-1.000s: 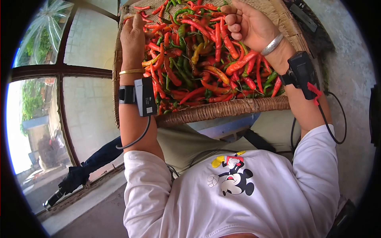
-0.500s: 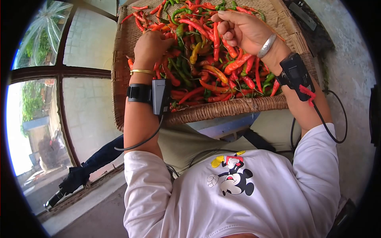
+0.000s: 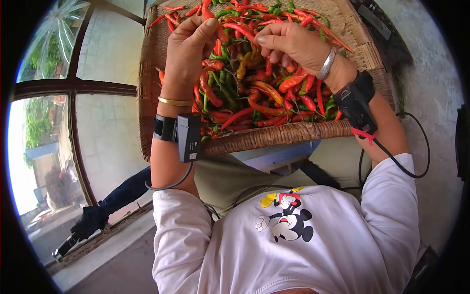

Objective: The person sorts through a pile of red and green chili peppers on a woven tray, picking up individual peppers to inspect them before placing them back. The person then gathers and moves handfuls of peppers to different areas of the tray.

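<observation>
The left hand (image 3: pixel 187 49) grips a red chili pepper (image 3: pixel 222 34) between thumb and fingers, seemingly to steady its slim body; the right hand's (image 3: pixel 299 45) fingertips bunch nearby, contents unclear. Beneath both, a woven basket's (image 3: pixel 284 131) raised rim contains loose chilies (image 3: pixel 293 81).

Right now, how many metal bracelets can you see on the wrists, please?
2. The gold bracelet is on the wrist of the left hand; the silver bracelet is on the wrist of the right hand. The black straps could cover others.
</observation>
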`<state>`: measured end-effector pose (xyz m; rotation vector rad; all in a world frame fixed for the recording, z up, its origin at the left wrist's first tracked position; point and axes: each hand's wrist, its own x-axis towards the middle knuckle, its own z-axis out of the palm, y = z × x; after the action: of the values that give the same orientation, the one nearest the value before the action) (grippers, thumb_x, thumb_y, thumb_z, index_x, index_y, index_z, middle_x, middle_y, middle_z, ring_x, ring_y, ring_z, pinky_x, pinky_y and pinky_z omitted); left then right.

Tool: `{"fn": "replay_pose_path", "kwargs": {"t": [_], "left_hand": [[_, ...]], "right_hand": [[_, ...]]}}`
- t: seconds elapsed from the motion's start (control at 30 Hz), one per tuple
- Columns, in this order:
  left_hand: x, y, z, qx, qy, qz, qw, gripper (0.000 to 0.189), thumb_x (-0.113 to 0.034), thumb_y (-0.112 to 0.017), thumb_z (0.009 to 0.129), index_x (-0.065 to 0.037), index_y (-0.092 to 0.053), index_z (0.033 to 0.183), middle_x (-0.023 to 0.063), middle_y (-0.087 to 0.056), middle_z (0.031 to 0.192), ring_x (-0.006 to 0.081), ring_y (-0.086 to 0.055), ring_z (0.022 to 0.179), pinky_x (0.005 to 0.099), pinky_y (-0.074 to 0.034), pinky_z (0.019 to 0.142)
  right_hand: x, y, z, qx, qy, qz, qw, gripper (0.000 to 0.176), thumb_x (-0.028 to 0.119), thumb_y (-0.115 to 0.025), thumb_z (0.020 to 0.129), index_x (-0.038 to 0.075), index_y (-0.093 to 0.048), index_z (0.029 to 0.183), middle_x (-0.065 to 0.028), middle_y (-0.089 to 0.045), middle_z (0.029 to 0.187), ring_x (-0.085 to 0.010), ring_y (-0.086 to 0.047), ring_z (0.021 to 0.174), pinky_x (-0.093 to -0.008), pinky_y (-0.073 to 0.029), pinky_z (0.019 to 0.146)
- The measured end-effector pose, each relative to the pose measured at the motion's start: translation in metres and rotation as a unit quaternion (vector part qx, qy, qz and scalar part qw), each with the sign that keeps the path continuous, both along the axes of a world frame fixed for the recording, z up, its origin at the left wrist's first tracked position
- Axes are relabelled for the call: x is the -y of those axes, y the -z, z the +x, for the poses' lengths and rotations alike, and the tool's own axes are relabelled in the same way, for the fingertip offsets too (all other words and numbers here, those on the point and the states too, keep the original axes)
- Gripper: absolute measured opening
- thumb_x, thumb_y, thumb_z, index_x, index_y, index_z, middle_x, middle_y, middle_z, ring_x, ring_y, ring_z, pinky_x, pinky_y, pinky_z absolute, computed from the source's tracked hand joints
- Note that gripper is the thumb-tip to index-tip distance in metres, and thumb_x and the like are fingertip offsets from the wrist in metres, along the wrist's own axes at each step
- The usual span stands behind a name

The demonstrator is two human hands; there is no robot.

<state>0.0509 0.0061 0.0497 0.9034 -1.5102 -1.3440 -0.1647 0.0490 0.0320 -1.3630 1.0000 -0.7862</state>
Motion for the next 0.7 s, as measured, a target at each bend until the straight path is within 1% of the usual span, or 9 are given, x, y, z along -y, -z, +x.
{"fn": "replay_pose_path", "kwargs": {"t": [0.07,0.17,0.37,0.43,0.47,0.53,0.57,0.63,0.7], "left_hand": [[-0.007,0.003,-0.011,-0.041,0.013,0.025,0.999,0.014,-0.019,-0.059,0.082,-0.008,-0.057,0.074,-0.0026,-0.057,0.066,0.0029,-0.049,0.058,0.0176,-0.04,0.052],[-0.012,0.01,-0.022,-0.054,0.01,0.047,0.997,0.011,-0.018,-0.056,0.084,-0.008,-0.056,0.077,-0.0029,-0.054,0.067,0.0029,-0.045,0.054,0.0161,-0.036,0.049],[-0.016,0.015,-0.028,-0.041,0.011,0.079,0.996,0.012,-0.019,-0.055,0.084,-0.008,-0.055,0.081,-0.0018,-0.055,0.069,0.0049,-0.051,0.06,0.0174,-0.039,0.049],[-0.019,0.016,-0.029,0.007,0.054,0.103,0.993,0.018,-0.024,-0.056,0.084,-0.006,-0.056,0.082,-0.0009,-0.055,0.066,0.0056,-0.051,0.054,0.0186,-0.041,0.046],[-0.022,0.016,-0.032,-0.042,0.063,0.139,0.987,0.021,-0.026,-0.056,0.084,-0.005,-0.056,0.082,-0.0003,-0.055,0.065,0.0062,-0.051,0.053,0.0185,-0.039,0.043],[-0.019,0.014,-0.029,-0.067,0.081,0.174,0.979,0.021,-0.026,-0.056,0.084,-0.005,-0.056,0.082,-0.0002,-0.055,0.065,0.0063,-0.05,0.053,0.0183,-0.038,0.042],[-0.017,0.013,-0.026,-0.092,0.1,0.209,0.969,0.021,-0.026,-0.056,0.084,-0.005,-0.056,0.082,-0.0001,-0.055,0.064,0.0063,-0.05,0.052,0.0181,-0.037,0.041],[-0.01,0.006,-0.018,-0.087,0.085,0.213,0.969,0.021,-0.026,-0.056,0.084,-0.006,-0.056,0.082,0.0003,-0.055,0.064,0.0062,-0.05,0.052,0.0179,-0.037,0.041],[0.008,0.001,0.0,-0.09,0.065,0.205,0.973,0.021,-0.026,-0.054,0.085,-0.005,-0.054,0.085,0.0023,-0.056,0.069,0.0058,-0.051,0.054,0.0167,-0.037,0.042]], "right_hand": [[-0.004,0.0,0.007,-0.009,-0.009,-0.012,1.0,0.03,0.032,-0.052,0.084,0.004,-0.057,0.094,0.0008,-0.057,0.073,-0.0041,-0.054,0.065,-0.0151,-0.04,0.046],[-0.002,0.01,0.011,-0.009,-0.031,-0.025,0.999,0.033,0.033,-0.052,0.084,0.003,-0.057,0.098,-0.002,-0.059,0.078,-0.0056,-0.055,0.066,-0.0162,-0.041,0.046],[-0.005,0.005,0.013,0.017,-0.004,-0.001,1.0,0.025,0.027,-0.053,0.084,0.003,-0.059,0.08,-0.0014,-0.058,0.066,-0.0072,-0.054,0.058,-0.0203,-0.042,0.047],[-0.003,0.009,0.014,-0.068,0.017,-0.144,0.987,0.024,0.025,-0.055,0.083,0.003,-0.059,0.075,-0.0024,-0.056,0.06,-0.0082,-0.054,0.056,-0.0235,-0.042,0.047],[-0.004,0.008,0.014,-0.068,0.016,-0.144,0.987,0.024,0.025,-0.055,0.083,0.003,-0.059,0.075,-0.0024,-0.056,0.06,-0.0082,-0.054,0.056,-0.0235,-0.042,0.047],[-0.007,0.005,0.014,-0.185,0.056,-0.355,0.915,0.024,0.024,-0.057,0.081,0.002,-0.058,0.073,-0.0034,-0.054,0.056,-0.0094,-0.053,0.054,-0.0262,-0.041,0.048],[-0.008,0.005,0.016,-0.185,0.055,-0.355,0.915,0.024,0.024,-0.057,0.081,0.002,-0.058,0.073,-0.0034,-0.054,0.056,-0.0094,-0.053,0.054,-0.0262,-0.041,0.048],[-0.008,0.005,0.019,-0.072,0.088,-0.322,0.94,0.024,0.025,-0.058,0.081,0.002,-0.058,0.074,-0.0032,-0.053,0.057,-0.01,-0.052,0.053,-0.0269,-0.041,0.049],[-0.007,0.004,0.016,-0.076,0.089,-0.307,0.944,0.026,0.028,-0.055,0.083,0.003,-0.058,0.079,-0.0009,-0.053,0.061,-0.0079,-0.051,0.054,-0.0233,-0.042,0.05]]}}
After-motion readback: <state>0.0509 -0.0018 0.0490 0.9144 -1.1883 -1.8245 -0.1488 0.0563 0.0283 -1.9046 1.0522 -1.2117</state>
